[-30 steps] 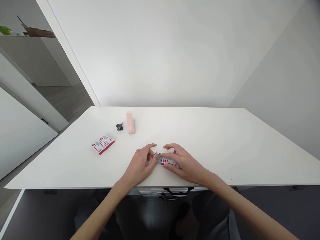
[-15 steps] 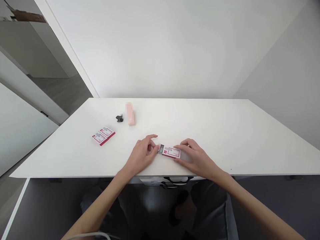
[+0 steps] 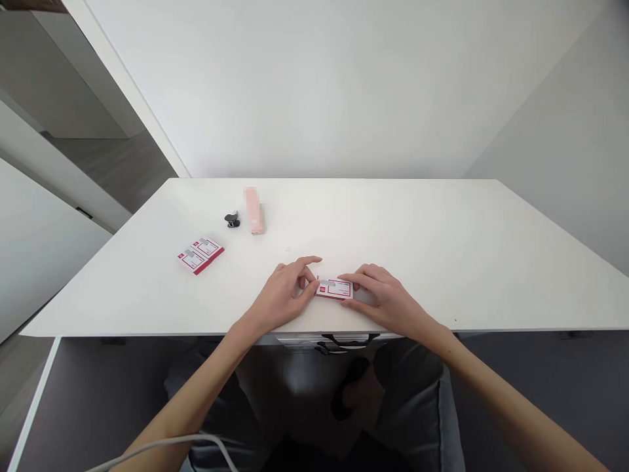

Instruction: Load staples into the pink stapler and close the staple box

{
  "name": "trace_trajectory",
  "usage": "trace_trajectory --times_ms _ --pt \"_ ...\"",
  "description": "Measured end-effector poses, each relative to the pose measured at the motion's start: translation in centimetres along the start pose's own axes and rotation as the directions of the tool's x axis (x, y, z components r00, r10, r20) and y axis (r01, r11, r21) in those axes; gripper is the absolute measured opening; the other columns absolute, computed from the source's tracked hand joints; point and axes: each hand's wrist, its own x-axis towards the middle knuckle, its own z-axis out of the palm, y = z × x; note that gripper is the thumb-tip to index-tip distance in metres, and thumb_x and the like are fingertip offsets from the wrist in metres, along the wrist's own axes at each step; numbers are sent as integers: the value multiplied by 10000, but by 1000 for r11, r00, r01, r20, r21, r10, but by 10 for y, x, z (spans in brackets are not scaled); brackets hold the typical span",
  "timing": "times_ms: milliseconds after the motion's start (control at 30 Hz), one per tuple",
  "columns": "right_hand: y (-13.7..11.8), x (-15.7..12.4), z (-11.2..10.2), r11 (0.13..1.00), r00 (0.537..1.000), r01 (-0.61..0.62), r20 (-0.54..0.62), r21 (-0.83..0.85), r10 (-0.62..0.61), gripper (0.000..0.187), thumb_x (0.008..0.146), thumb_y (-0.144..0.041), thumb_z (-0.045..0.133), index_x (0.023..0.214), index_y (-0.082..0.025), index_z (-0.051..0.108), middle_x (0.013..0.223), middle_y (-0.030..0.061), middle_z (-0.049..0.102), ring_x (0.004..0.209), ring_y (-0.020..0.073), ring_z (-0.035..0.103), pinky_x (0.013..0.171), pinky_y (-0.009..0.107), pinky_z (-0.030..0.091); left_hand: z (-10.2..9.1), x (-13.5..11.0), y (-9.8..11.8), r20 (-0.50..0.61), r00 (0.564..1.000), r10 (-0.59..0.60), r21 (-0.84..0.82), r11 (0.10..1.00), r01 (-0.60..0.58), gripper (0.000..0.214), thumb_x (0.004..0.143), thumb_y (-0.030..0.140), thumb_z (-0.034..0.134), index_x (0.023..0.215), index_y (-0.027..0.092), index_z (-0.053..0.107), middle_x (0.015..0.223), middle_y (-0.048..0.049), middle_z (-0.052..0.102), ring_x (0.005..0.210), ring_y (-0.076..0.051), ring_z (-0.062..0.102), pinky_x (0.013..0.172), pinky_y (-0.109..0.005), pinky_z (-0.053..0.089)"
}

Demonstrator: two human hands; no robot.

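A small red-and-white cardboard box (image 3: 335, 289) lies near the table's front edge, between my two hands. My right hand (image 3: 388, 298) holds its right end between thumb and fingers. At the opposite end, my left hand (image 3: 285, 293) is closed, with the thumb and a bent finger touching the box while the index finger stretches out above. No inner tray shows at the box's left end, which the left fingertips partly cover.
Two matching red-and-white boxes (image 3: 201, 254) lie side by side at the left. Behind them are a small black clip-like object (image 3: 232, 219) and a blurred pink object (image 3: 253, 211). A white wall rises behind the white table (image 3: 417, 229); a pale cable (image 3: 162, 442) crosses my left forearm.
The inner tray that stuck out of the box's left end has slid inside. My left hand has moved slightly right, up against the box. The whole view has shifted a little.
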Motion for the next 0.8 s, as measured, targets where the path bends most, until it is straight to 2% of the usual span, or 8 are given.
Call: trace_trajectory --times_ms 133,300,500,567,667,800 --pt "1 0 1 1000 1000 5 0 4 -5 347 1041 -412 638 1360 -274 641 1085 85 682 1003 268 640 894 443 544 -1 -1 2 26 999 22 -15 1000 -22 396 1041 363 527 1426 272 518 983 14 729 897 -191 656 995 -396 463" --pt "-1 0 1 1000 1000 0 -10 4 0 335 1039 -406 641 1347 -275 648 1087 83 689 1002 265 650 889 424 543 -1 -2 1 8 997 72 56 996 -72 499 937 462 712 1367 249 574 1016 -27 678 1006 -240 632 1007 -433 475" --pt "-3 -1 -3 998 999 -40 0 52 40 358 1025 -411 660 1360 -291 618 1135 70 702 1039 258 656 921 420 551 1 -2 -3 19 994 108 149 983 -110 348 967 520 690 1190 253 697 1118 -70 656 1078 -270 598 992 -448 480" --pt "-2 -3 -3 995 998 -64 3 80 64 402 1024 -425 653 1401 -303 583 1125 63 702 1019 252 659 931 428 558 -1 -4 -5 -32 995 95 154 984 -89 364 972 522 682 1207 245 692 1112 -73 656 1082 -268 596 982 -435 487" --pt "0 -5 -3 988 995 -102 -4 119 103 439 1033 -452 617 1445 -320 540 1119 60 708 992 247 671 940 445 569 -10 -12 -11 -166 985 41 190 982 -9 378 971 516 680 1229 239 681 1124 -75 657 1096 -267 599 980 -426 491" --pt "2 -6 -2 980 990 -134 -10 147 137 430 1034 -483 597 1428 -320 547 1125 61 719 998 248 683 956 460 572 -35 -30 -29 -394 919 -32 315 934 168 347 955 497 680 1176 230 691 1094 -85 651 1080 -283 612 978 -440 494"
